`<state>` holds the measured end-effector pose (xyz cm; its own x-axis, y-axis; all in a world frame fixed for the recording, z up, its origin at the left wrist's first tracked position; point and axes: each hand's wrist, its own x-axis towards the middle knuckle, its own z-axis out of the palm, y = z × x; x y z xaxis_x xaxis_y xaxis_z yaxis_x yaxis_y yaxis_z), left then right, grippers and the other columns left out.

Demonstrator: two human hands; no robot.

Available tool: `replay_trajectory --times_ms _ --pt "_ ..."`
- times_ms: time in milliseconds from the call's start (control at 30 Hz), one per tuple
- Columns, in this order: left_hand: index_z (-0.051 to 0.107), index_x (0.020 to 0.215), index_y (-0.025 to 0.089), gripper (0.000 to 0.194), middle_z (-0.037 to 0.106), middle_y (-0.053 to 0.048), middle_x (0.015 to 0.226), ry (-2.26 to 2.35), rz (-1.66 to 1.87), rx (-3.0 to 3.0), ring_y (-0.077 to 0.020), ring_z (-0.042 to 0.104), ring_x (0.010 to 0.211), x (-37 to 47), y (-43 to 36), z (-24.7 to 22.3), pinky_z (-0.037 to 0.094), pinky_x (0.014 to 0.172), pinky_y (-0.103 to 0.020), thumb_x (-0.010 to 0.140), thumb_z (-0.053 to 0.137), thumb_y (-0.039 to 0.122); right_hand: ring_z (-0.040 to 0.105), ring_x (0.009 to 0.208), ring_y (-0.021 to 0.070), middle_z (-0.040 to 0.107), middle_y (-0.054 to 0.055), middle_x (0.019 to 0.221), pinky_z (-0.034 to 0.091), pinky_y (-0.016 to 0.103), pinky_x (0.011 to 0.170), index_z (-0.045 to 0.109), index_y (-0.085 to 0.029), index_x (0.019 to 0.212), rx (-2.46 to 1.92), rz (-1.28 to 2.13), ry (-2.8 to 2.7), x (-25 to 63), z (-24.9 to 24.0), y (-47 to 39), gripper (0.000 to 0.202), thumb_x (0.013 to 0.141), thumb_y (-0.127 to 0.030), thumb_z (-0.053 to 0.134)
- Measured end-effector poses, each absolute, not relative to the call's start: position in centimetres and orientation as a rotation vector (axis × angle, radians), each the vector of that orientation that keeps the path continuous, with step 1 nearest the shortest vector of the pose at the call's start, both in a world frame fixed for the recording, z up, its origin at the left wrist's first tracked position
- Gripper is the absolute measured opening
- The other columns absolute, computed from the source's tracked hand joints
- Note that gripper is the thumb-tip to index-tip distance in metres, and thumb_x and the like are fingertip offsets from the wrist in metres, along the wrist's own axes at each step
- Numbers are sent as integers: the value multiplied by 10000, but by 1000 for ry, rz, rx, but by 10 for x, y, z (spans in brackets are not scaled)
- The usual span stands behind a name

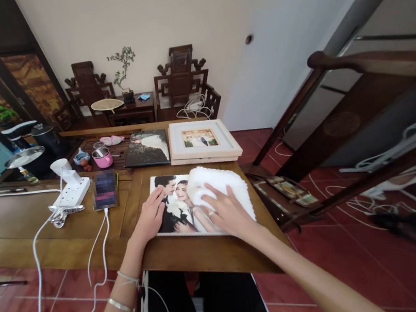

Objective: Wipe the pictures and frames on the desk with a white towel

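Observation:
A photo panel (179, 210) showing a couple lies flat near the front edge of the wooden table (207, 252). On its right part rests a fluffy white cloth (231, 183), which covers that side of the picture. My right hand (223, 208) lies on the cloth with its fingers spread, pressing it against the panel. At the panel's left edge, my left hand (153, 213) rests with its fingers stretched out and close together, the fingertips on the picture's border. Nothing is gripped in my left hand.
Behind the panel are a dark photo panel (146, 148) and stacked white frames (207, 151). Left of them stand a pink cup (102, 158), a charging phone (105, 190) and a power strip (72, 192). A wooden chair (314, 135) stands at the right.

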<state>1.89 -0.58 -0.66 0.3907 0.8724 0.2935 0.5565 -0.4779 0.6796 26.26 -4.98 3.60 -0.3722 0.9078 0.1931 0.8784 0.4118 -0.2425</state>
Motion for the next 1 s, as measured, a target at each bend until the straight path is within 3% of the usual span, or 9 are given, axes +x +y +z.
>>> replay_trajectory --times_ms 267,467,733,1000 --pt "392 1417 210 512 311 -44 1525 1019 1253 1967 -207 271 1410 18 -16 11 183 1181 -399 980 242 431 209 1405 294 440 101 1439 77 686 1066 636 -213 1077 -1122 315 -2590 201 46 -58 312 830 -105 478" --pt "410 1405 179 541 352 -61 1504 1139 1163 2007 -199 290 1403 20 -14 10 205 1178 -402 982 203 444 236 1402 231 461 39 1429 18 596 1134 664 -232 979 -802 433 -2692 225 45 -103 244 840 -126 495" --pt "461 1375 194 479 416 -39 1461 1185 900 2189 -187 317 1389 24 -9 6 243 1170 -407 985 243 367 412 1313 251 505 140 1378 150 575 1135 653 -189 928 -1151 329 -2466 275 39 -87 228 912 -188 426" --pt "515 1325 122 470 478 -98 1414 1201 926 2198 -212 373 1361 24 -9 5 275 1157 -425 975 284 333 568 1149 258 659 75 1192 147 528 1134 627 -202 1136 -1371 500 -2154 227 38 -2 411 981 -387 295"
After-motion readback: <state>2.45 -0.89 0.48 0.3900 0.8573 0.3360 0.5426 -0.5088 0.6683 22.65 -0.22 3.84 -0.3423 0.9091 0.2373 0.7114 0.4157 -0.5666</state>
